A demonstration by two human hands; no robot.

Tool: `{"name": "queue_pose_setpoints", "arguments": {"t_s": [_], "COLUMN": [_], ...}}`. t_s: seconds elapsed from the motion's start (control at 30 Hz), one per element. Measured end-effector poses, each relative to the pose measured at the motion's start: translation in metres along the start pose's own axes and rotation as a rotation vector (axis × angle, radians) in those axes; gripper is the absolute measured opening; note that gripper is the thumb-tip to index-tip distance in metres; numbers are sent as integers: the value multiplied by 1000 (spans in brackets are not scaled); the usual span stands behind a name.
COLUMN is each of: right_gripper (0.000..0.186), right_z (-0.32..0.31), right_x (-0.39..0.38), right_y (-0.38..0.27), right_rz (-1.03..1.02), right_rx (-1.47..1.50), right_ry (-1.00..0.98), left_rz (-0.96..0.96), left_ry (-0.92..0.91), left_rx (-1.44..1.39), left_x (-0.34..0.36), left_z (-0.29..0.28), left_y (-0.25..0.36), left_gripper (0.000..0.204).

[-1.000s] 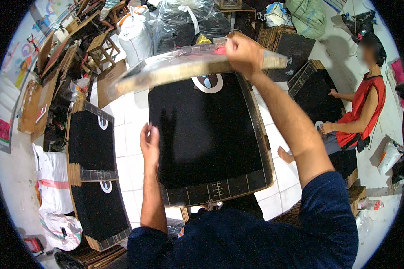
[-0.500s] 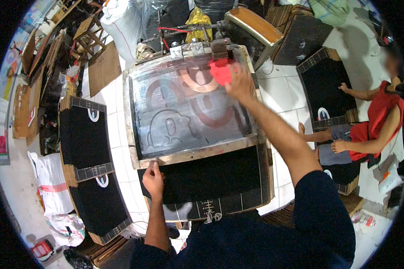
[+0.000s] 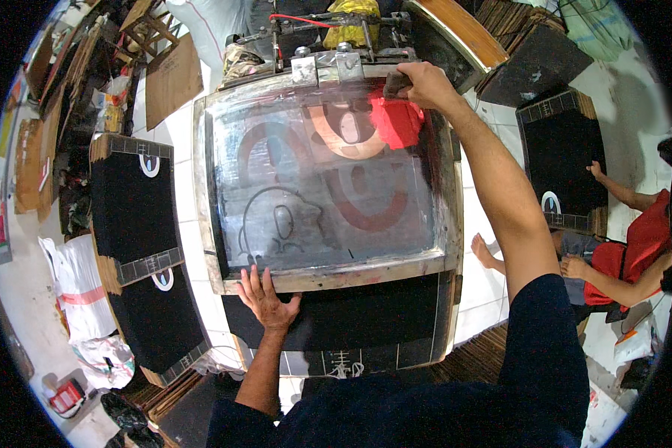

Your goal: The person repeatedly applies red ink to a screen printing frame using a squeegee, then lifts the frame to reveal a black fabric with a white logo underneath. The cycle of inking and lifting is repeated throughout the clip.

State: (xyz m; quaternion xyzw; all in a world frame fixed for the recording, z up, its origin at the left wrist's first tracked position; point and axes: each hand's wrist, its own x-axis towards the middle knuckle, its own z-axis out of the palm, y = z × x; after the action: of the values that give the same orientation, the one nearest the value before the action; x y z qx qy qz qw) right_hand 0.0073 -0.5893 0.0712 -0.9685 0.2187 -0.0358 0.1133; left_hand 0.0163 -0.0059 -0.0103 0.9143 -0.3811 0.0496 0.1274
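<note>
A screen-printing frame (image 3: 351,275) with a wooden border lies before me, clamped at its far side. Faint curved shapes show in its grey mesh (image 3: 313,175). Thick red ink (image 3: 398,125) lies in the far right corner of the mesh. Beside the ink, my right hand (image 3: 429,86) is closed around a small dark squeegee (image 3: 394,84); its lower end is hard to make out. My left hand (image 3: 269,305) rests at the frame's near border, fingers spread and holding nothing. Under the frame, a black panel (image 3: 336,321) sticks out toward me.
Metal clamps (image 3: 304,71) hold the frame's far edge. Black panels with a printed eye shape (image 3: 149,166) lie on stacks at my left, and another panel (image 3: 564,149) at my right. A seated person in red (image 3: 642,239) reaches toward that one. White sacks (image 3: 78,287) stand at left.
My right hand has moved from beside the red ink up to the dark squeegee and gripped it. My left hand has opened out from a curled grip on the border. The view has shifted slightly.
</note>
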Motion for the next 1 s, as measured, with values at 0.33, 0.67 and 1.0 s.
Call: {"name": "queue_pose_setpoints", "arguments": {"t_s": [0.33,0.67,1.0], "right_gripper": [31,29,30], "right_z": [26,29,47], "right_x": [-47,-9,-105], "right_y": [-13,-2,-33], "right_rz": [-51,-47,-115], "right_rx": [-11,-57,-85], "right_ry": [227,411,374], "left_rz": [7,5,5], "left_ry": [-9,9,34], "left_rx": [-13,-35,-43], "left_x": [0,0,-1], "left_z": [2,1,4], "left_y": [-1,0,1], "left_gripper": [95,95,93]}}
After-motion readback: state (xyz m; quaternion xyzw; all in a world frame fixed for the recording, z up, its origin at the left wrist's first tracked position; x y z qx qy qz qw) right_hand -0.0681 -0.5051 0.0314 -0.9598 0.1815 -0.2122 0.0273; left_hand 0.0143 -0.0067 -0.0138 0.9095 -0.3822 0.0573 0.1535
